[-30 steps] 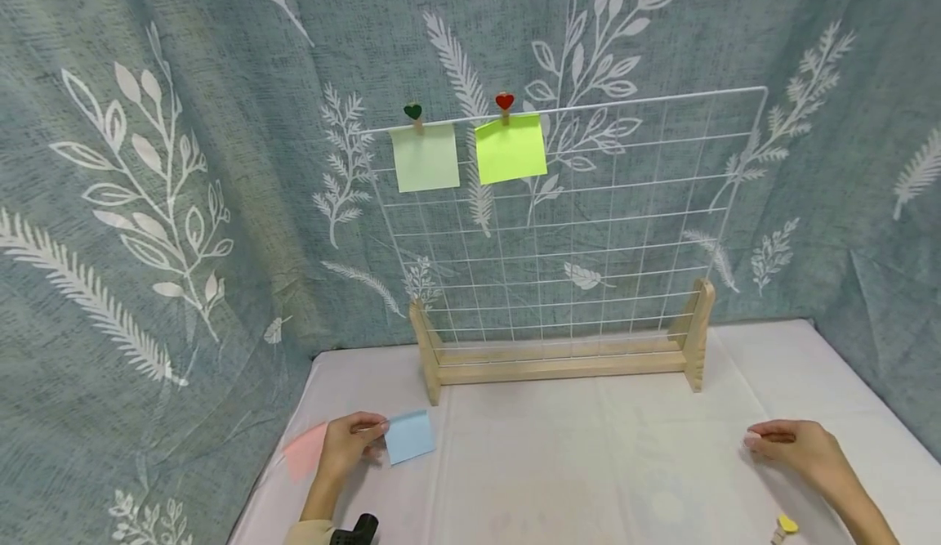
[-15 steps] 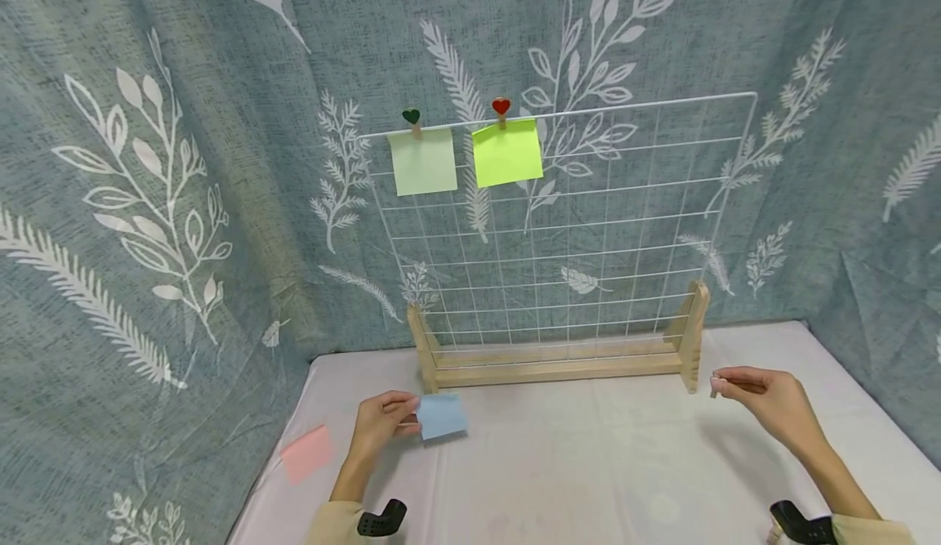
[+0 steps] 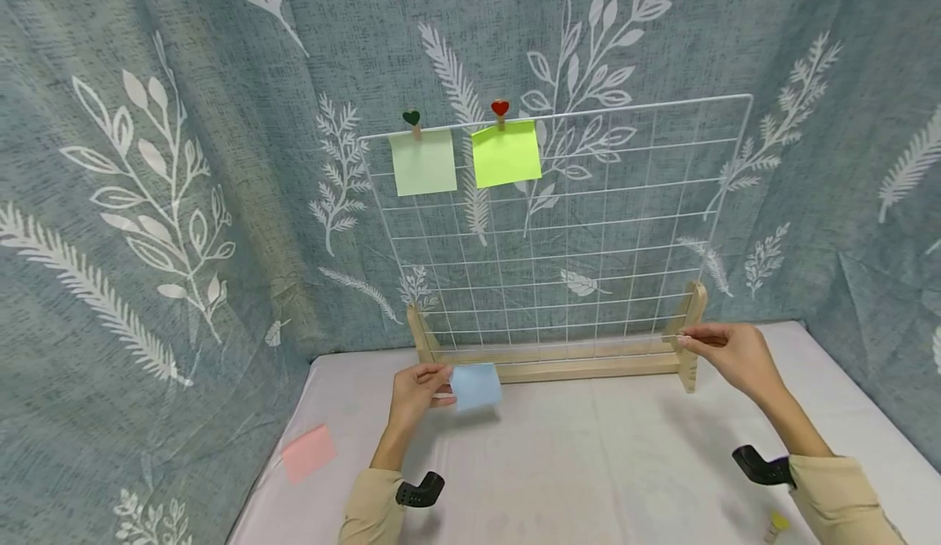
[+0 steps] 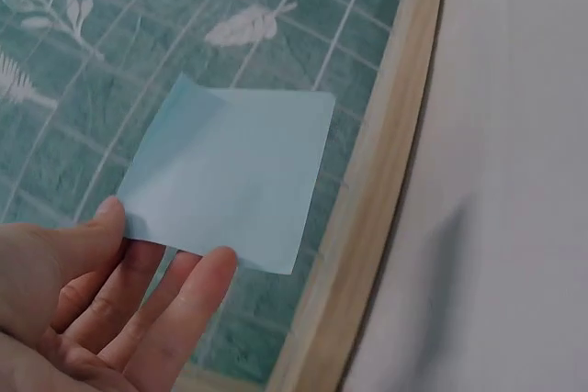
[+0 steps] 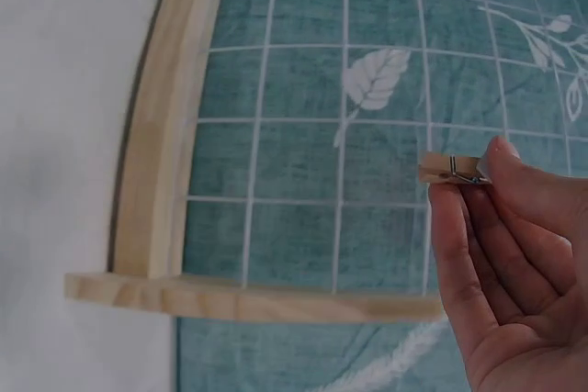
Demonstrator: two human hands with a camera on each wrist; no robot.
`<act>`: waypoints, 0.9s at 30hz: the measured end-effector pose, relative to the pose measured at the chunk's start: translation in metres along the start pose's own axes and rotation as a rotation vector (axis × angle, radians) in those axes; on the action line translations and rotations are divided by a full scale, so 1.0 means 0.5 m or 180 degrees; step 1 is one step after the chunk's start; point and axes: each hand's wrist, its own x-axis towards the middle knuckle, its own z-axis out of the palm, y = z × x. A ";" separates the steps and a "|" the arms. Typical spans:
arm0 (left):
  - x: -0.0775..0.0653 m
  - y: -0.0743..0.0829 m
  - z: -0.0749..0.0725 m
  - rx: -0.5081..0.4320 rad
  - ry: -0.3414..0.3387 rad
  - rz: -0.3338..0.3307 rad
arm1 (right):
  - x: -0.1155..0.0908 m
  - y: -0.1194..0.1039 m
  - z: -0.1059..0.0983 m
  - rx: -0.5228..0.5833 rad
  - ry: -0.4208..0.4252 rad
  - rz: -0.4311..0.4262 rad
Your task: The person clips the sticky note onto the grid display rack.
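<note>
My left hand (image 3: 419, 398) pinches a blue sticky note (image 3: 476, 386) by its left edge, raised above the table in front of the rack's wooden base. In the left wrist view the note (image 4: 234, 176) is flat, with thumb and fingers on one edge. Between thumb and fingers of my right hand (image 3: 735, 357) is a small wooden clothespin (image 5: 452, 168), seen clearly in the right wrist view. That hand is by the right foot of the white wire grid rack (image 3: 573, 234). On the rack's top bar, a green heart clip holds a pale green note (image 3: 424, 163) and a red heart clip holds a yellow-green note (image 3: 507, 155).
A pink sticky note (image 3: 309, 453) lies on the white table at the left. Another clothespin, with a yellow top (image 3: 776, 524), lies near the front right. The rack's wooden base (image 3: 566, 368) stands at the back, before a leaf-patterned curtain (image 3: 243, 161).
My left hand has lifted the blue note from the table and carried it right and toward the rack. My right hand has picked up a clothespin and moved forward and left.
</note>
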 end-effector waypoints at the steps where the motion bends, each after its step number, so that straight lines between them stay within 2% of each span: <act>1: 0.001 0.004 0.006 0.0003 -0.0009 0.0026 | 0.005 -0.005 0.000 -0.0006 -0.0008 -0.0023; 11: 0.019 0.050 0.073 0.0000 -0.0115 0.0137 | 0.051 -0.054 -0.001 0.0070 -0.0058 -0.0160; 17: 0.024 0.067 0.109 0.0013 -0.0099 0.0182 | 0.076 -0.075 0.009 0.0121 -0.0048 -0.0233; 22: 0.028 0.083 0.138 0.0002 -0.0167 0.0282 | 0.092 -0.093 0.015 0.0224 -0.0078 -0.0256; 27: 0.030 0.117 0.171 0.0059 -0.0218 0.0394 | 0.111 -0.122 0.005 0.0283 -0.0024 -0.0351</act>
